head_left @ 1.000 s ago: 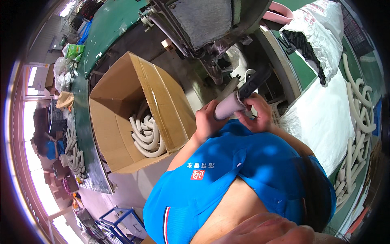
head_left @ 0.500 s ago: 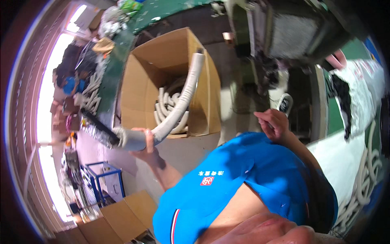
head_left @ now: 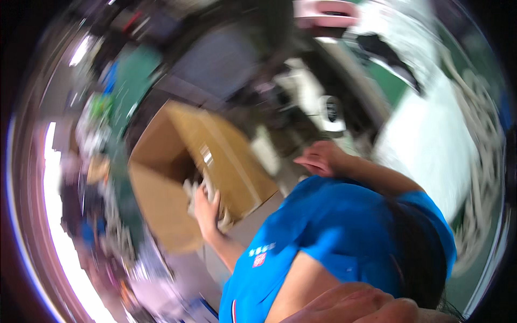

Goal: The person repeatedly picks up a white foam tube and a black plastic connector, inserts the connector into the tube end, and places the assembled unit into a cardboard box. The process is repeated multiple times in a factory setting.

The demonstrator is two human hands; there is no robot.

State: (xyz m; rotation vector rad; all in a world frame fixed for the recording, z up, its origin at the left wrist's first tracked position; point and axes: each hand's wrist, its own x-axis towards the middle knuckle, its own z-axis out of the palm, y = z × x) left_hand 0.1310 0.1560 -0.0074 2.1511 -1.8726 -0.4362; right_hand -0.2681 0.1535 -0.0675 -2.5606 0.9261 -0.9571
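My left hand (head_left: 207,207) is at the mouth of a large brown cardboard box (head_left: 231,156), with its fingers apart. Just beyond the fingers, pale fabric-covered tubes (head_left: 192,189) show inside the box; blur hides their exact shapes. I see no tube gripped in that hand. My right hand (head_left: 320,158) hovers in front of my blue shirt, fingers partly curled and nothing visible in them. It is to the right of the box and touches nothing.
A white sheet-like covering (head_left: 436,140) lies on the right, with many pale tubes (head_left: 476,177) heaped beside it. Dark machinery (head_left: 215,64) stands beyond the box. On the far left, a green surface (head_left: 121,177) carries bags and mixed items. A shoe (head_left: 331,112) shows near my right hand.
My left hand has let go of the long pale tube and is now at the box opening. The view has turned right, so the box appears lower and farther left.
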